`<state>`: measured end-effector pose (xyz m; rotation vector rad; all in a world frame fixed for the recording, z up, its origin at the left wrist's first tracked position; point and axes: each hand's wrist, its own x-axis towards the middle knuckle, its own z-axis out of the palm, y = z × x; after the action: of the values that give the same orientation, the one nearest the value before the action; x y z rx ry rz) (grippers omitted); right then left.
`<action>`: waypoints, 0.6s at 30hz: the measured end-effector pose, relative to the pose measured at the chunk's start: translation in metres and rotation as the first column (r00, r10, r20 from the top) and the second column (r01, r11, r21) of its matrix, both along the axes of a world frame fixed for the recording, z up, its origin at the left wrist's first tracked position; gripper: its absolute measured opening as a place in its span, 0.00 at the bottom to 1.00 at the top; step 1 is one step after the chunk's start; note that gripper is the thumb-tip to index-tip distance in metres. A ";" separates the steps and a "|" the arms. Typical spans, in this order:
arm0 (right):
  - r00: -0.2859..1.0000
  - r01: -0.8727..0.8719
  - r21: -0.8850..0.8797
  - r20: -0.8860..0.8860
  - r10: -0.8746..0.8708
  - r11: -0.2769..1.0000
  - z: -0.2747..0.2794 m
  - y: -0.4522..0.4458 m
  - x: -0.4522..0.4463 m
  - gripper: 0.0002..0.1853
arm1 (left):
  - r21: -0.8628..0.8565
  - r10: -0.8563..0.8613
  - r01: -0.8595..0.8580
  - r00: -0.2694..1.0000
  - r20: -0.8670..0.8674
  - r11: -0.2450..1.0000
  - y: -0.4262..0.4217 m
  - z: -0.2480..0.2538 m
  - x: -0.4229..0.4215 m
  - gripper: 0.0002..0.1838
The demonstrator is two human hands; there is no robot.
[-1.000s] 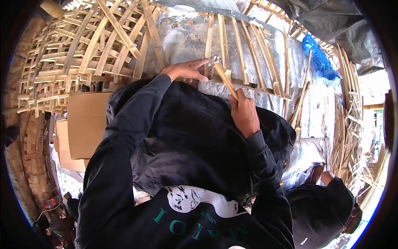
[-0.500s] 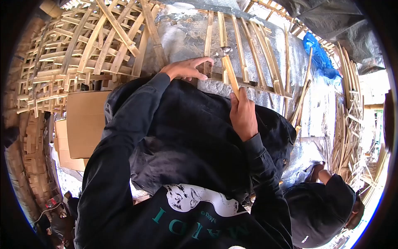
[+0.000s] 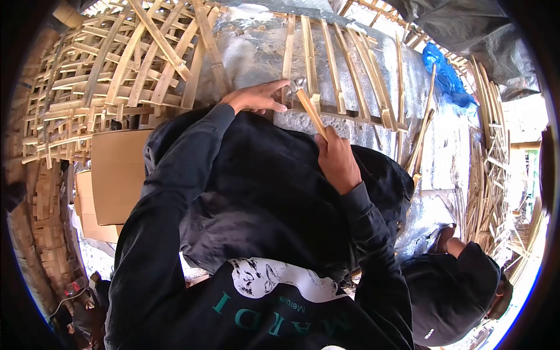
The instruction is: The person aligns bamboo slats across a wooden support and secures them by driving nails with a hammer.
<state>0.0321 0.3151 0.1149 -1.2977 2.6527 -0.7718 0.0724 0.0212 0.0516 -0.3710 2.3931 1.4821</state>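
A hammer (image 3: pixel 311 112) with a wooden handle and a shiny metal head is gripped low on its handle by my right hand (image 3: pixel 338 160). Its head lies beside the fingertips of my left hand (image 3: pixel 255 98). The left thumb and fingers are spread around the lower end of an upright bamboo strip (image 3: pixel 288 49); whether they pinch a small item there I cannot tell. A horizontal bamboo strip (image 3: pixel 350 115) crosses the lower ends of several upright strips, in front of a silvery sheet (image 3: pixel 251 55).
Woven bamboo lattice (image 3: pixel 116 64) fills the upper left, above a cardboard box (image 3: pixel 119 175). A blue plastic bag (image 3: pixel 446 76) hangs at the upper right near stacked bamboo strips (image 3: pixel 490 169). Another person in dark clothing (image 3: pixel 449 291) is at the lower right.
The hammer head rose to the right of my left fingers half a second ago and has come back down beside them. My left hand keeps its place at the strip.
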 end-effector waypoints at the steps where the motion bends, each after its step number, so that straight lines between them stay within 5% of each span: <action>1: 0.999 -0.003 -0.025 0.042 0.004 1.000 0.008 -0.002 -0.003 0.11 | 0.006 -0.010 0.010 1.000 -0.006 1.000 -0.001 -0.002 0.000 0.38; 4: 0.994 0.050 -0.101 0.102 -0.040 0.994 0.018 -0.010 0.001 0.12 | 0.074 -0.156 0.157 0.987 -0.026 0.985 -0.005 0.005 -0.005 0.52; 6: 0.989 0.112 -0.162 0.115 -0.095 0.980 0.014 -0.011 0.003 0.12 | 0.076 -0.149 0.149 0.989 -0.010 0.986 -0.003 0.009 -0.001 0.52; 8: 0.993 0.080 0.005 0.084 -0.080 0.997 0.001 -0.005 0.001 0.12 | 0.024 -0.028 0.027 0.999 0.029 0.999 0.000 0.009 0.000 0.40; 12: 1.000 -0.009 0.027 -0.011 0.009 1.000 0.011 -0.002 0.002 0.12 | -0.027 -0.007 0.008 1.000 0.022 1.000 0.000 0.008 -0.003 0.37; 14: 0.996 0.063 -0.116 -0.056 -0.070 0.991 0.022 -0.010 0.005 0.13 | 0.063 -0.128 0.130 0.991 -0.034 0.990 -0.003 0.014 -0.002 0.38; 16: 0.991 0.112 -0.113 0.080 -0.103 0.987 0.016 -0.012 0.004 0.13 | 0.054 -0.133 0.135 0.990 -0.048 0.989 -0.002 0.015 -0.002 0.38; 18: 0.998 0.065 -0.068 0.019 -0.064 0.996 -0.003 -0.007 0.003 0.13 | 0.047 -0.114 0.111 0.991 0.067 0.993 -0.001 0.019 -0.003 0.38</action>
<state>0.0346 0.3077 0.1118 -1.2202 2.6896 -0.8857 0.0692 0.0204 0.0709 -0.2682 2.2840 1.4447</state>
